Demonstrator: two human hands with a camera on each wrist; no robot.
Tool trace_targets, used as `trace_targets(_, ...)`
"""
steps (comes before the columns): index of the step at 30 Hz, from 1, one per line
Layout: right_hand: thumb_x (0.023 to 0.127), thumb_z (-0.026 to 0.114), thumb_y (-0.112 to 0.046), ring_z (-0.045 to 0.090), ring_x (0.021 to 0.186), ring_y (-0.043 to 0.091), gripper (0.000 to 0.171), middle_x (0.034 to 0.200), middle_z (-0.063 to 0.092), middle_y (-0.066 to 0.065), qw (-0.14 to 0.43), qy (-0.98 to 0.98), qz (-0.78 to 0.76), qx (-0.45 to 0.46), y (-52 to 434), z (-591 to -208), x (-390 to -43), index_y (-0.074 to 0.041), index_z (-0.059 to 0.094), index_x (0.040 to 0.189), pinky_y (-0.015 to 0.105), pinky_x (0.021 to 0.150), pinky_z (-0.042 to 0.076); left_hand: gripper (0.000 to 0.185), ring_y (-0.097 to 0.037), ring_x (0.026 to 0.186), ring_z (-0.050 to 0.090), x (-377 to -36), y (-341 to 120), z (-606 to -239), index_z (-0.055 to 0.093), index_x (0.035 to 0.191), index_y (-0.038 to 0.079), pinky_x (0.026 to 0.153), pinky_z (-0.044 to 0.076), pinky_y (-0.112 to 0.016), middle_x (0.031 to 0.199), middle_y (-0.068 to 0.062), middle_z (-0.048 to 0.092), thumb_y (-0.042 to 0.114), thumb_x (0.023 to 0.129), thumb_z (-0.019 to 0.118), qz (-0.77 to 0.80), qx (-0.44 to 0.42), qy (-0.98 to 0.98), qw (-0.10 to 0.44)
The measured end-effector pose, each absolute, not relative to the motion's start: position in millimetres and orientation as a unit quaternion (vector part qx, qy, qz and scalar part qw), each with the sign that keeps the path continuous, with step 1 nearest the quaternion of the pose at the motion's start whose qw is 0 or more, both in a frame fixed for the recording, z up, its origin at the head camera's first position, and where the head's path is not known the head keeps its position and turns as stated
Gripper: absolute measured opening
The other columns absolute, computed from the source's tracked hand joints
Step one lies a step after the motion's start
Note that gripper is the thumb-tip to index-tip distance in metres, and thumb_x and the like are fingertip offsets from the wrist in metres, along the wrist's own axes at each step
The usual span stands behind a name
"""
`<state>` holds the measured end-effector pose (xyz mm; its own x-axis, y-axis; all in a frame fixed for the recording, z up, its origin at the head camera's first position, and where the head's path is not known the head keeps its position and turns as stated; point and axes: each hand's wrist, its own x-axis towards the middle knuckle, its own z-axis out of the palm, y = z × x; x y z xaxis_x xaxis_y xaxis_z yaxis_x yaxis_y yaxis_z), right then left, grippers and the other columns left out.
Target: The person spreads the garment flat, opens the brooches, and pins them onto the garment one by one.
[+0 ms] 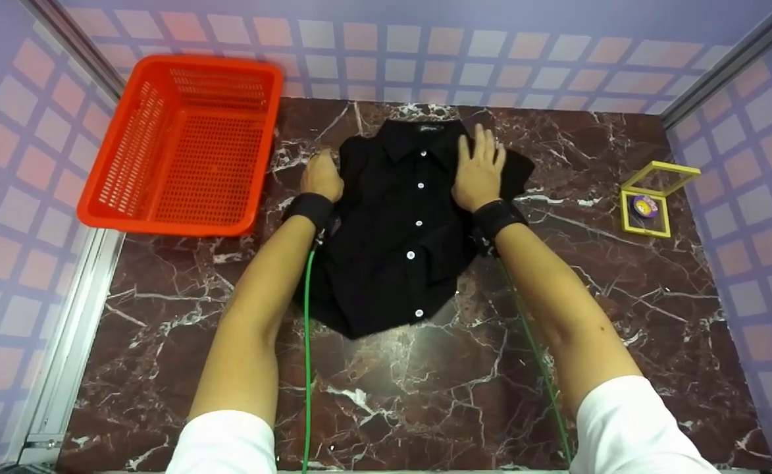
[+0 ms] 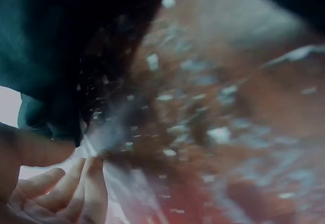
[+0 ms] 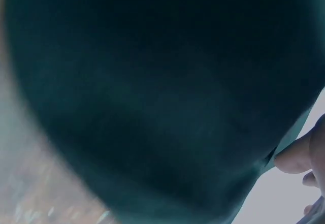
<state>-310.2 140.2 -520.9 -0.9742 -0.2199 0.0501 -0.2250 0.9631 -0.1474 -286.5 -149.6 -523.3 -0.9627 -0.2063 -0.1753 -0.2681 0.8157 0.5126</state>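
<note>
A black short-sleeved shirt [image 1: 386, 217] with a collar and white buttons lies front up on the dark marbled tabletop [image 1: 392, 395]. Its lower part is creased and skewed to the left. At its left edge, below the shoulder, my left hand [image 1: 323, 176] has its fingers curled down. The left wrist view has this hand's thumb and fingertips [image 2: 94, 165] drawn together at the cloth's edge. My right hand [image 1: 479, 170] rests with spread fingers on the shirt beside the collar, where the other sleeve [image 1: 516, 172] sticks out. Dark cloth fills most of the right wrist view, with the thumb [image 3: 294, 155] against it.
A red plastic basket [image 1: 264, 151] stands at the back left. On the right is a small yellow-framed case [image 1: 645, 230], its lid raised, with a round purple-and-yellow item [image 1: 645, 207] in it. Patterned panels surround the table. Green cables [image 1: 307, 329] trail from both wrists.
</note>
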Motion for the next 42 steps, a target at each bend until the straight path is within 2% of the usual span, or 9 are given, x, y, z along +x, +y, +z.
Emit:
trace_targets(4,0.082,0.056,-0.002,0.009,0.152,0.041,0.080,0.166,0.009,0.021,0.017,-0.981,0.089,0.171,118,-521,-304,-0.006,0.029,0.158,0.059,0.120,0.007,0.045,-0.040,0.129,0.049,-279,-152,-528,0.057,0.139,0.001,0.110,0.039,-0.043,0.137,-0.022,0.055,0.012,0.095,0.058,0.252,-0.111,0.959,0.063)
trace_targets(7,0.083,0.058,-0.002,0.013,0.151,0.041,0.081,0.166,0.012,0.018,0.003,-0.972,0.096,0.216,103,-524,-298,-0.007,0.028,0.158,0.060,0.119,0.016,0.043,-0.042,0.127,0.050,-274,-150,-530,0.062,0.134,-0.001,0.110,0.039,-0.044,0.134,-0.024,0.057,0.018,0.096,0.061,0.264,-0.095,0.958,0.062)
trace_targets(12,0.083,0.058,0.000,0.025,0.146,0.041,0.084,0.166,0.016,0.015,-0.040,-0.961,0.095,0.257,86,-532,-290,-0.010,0.026,0.160,0.057,0.113,0.030,0.043,-0.039,0.130,0.051,-274,-140,-533,0.061,0.135,-0.003,0.110,0.039,-0.044,0.136,-0.023,0.058,0.020,0.098,0.058,0.328,-0.078,0.940,0.055)
trace_targets(15,0.085,0.057,0.000,0.028,0.145,0.041,0.084,0.167,0.014,0.014,-0.070,-0.959,0.094,0.258,83,-535,-287,-0.014,0.024,0.161,0.056,0.110,0.034,0.044,-0.034,0.132,0.052,-275,-132,-532,0.057,0.138,-0.004,0.111,0.039,-0.039,0.138,-0.021,0.059,0.019,0.100,0.055,0.368,-0.067,0.926,0.060)
trace_targets(21,0.090,0.053,0.000,0.032,0.142,0.042,0.081,0.168,0.009,0.014,-0.101,-0.958,0.091,0.253,81,-539,-285,-0.019,0.022,0.162,0.056,0.107,0.038,0.057,-0.027,0.132,0.052,-276,-124,-529,0.036,0.156,0.006,0.109,0.040,-0.034,0.144,-0.017,0.054,0.022,0.103,0.052,0.467,-0.056,0.879,0.078)
trace_targets(26,0.091,0.055,-0.003,0.034,0.140,0.043,0.075,0.168,0.006,0.011,-0.117,-0.956,0.078,0.256,79,-540,-284,-0.015,0.029,0.160,0.056,0.104,0.040,0.077,-0.028,0.143,0.040,-276,-116,-525,0.006,0.162,0.009,0.110,0.039,-0.033,0.157,-0.023,0.036,0.017,0.103,0.053,0.577,-0.025,0.808,0.112)
trace_targets(29,0.091,0.057,-0.005,0.033,0.141,0.043,0.071,0.169,0.007,0.011,-0.119,-0.955,0.072,0.263,78,-540,-283,-0.012,0.034,0.158,0.057,0.104,0.040,0.083,-0.029,0.147,0.032,-277,-111,-525,-0.003,0.161,0.008,0.113,0.036,-0.033,0.161,-0.024,0.025,0.009,0.102,0.054,0.624,-0.007,0.772,0.121)
trace_targets(33,0.091,0.057,-0.008,0.032,0.141,0.043,0.070,0.168,0.007,0.011,-0.124,-0.953,0.062,0.270,76,-541,-283,-0.011,0.035,0.157,0.056,0.103,0.040,0.081,-0.029,0.147,0.032,-278,-108,-525,0.002,0.161,0.004,0.115,0.033,-0.031,0.161,-0.023,0.026,0.003,0.100,0.055,0.638,-0.009,0.762,0.106)
trace_targets(42,0.092,0.053,-0.010,0.029,0.143,0.041,0.066,0.168,0.007,0.011,-0.132,-0.951,0.041,0.277,72,-538,-284,-0.010,0.037,0.156,0.054,0.106,0.038,0.063,-0.031,0.126,0.057,-277,-107,-523,0.030,0.155,0.000,0.101,0.048,-0.034,0.140,-0.025,0.055,-0.001,0.098,0.058,0.632,-0.045,0.772,0.050)
